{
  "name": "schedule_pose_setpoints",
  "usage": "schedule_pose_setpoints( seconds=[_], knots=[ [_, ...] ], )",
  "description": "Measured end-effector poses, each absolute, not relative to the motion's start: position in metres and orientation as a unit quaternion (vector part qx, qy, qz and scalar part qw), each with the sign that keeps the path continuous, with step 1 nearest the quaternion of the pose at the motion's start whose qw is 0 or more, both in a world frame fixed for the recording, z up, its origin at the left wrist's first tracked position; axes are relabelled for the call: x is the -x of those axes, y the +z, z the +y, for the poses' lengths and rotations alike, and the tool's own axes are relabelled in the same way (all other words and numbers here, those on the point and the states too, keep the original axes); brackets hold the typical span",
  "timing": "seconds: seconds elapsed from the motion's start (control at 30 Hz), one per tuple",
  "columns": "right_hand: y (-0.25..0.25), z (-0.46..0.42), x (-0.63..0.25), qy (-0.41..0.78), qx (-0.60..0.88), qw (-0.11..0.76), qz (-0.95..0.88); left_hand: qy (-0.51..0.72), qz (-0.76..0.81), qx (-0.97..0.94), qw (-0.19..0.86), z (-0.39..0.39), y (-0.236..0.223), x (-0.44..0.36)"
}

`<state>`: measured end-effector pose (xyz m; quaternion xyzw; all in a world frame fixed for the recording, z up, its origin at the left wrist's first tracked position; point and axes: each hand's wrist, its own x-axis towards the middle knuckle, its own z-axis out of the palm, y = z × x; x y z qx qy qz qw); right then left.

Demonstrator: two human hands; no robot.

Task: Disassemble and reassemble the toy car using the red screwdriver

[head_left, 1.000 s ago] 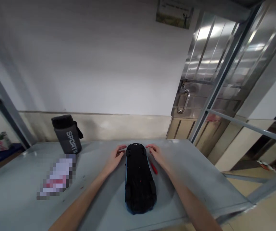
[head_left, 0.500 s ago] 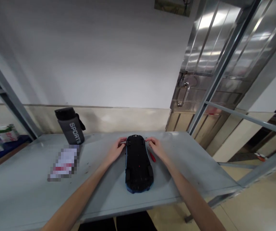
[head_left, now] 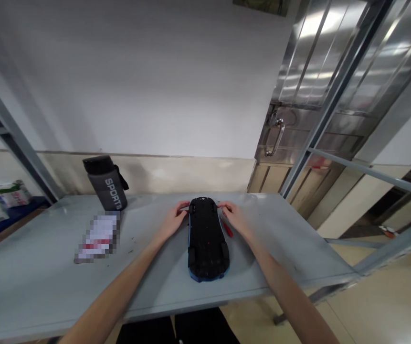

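A toy car (head_left: 208, 239) lies upside down on the grey table, its black underside facing up and blue body edges showing along the rim. Beside its far left wheel is my left hand (head_left: 175, 219), fingers apart and slightly bent. My right hand (head_left: 233, 217) is at the far right wheel in a similar open pose. Both hands' fingertips come up to the car's sides; whether they press on it I cannot tell. A slim red object (head_left: 228, 229), perhaps a tool handle, lies right of the car below my right hand, partly hidden.
A dark bottle marked SPORT (head_left: 108, 184) stands at the back left, with a blurred-out item (head_left: 100, 236) in front of it. Cartons (head_left: 12, 193) sit on a blue surface at far left. Metal frame posts (head_left: 337, 102) rise at both table ends. Behind is a wall.
The view has tipped downward, so the table's front edge and my dark-clothed legs now show. My hands and the toy car keep about the same places relative to each other.
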<state>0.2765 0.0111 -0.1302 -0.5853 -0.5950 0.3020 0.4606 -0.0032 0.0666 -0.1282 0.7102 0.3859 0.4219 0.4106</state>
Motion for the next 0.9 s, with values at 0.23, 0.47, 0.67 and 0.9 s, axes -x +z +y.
schedule_pose_setpoints(
  seconds=[0.23, 0.47, 0.67, 0.9],
  knots=[
    [-0.126, 0.005, -0.276, 0.298, 0.568, 0.477, -0.602, 0.42, 0.391, -0.715, 0.4, 0.062, -0.125, 0.003],
    [-0.126, 0.004, -0.281, 0.289, 0.585, 0.464, -0.6, 0.412, 0.397, -0.718, 0.397, 0.058, -0.122, 0.0],
    [-0.126, 0.003, -0.285, 0.277, 0.585, 0.467, -0.603, 0.411, 0.406, -0.716, 0.393, 0.06, -0.124, -0.003],
    [-0.121, -0.001, -0.286, 0.277, 0.577, 0.477, -0.602, 0.408, 0.409, -0.718, 0.388, 0.06, -0.124, -0.006]
  ],
)
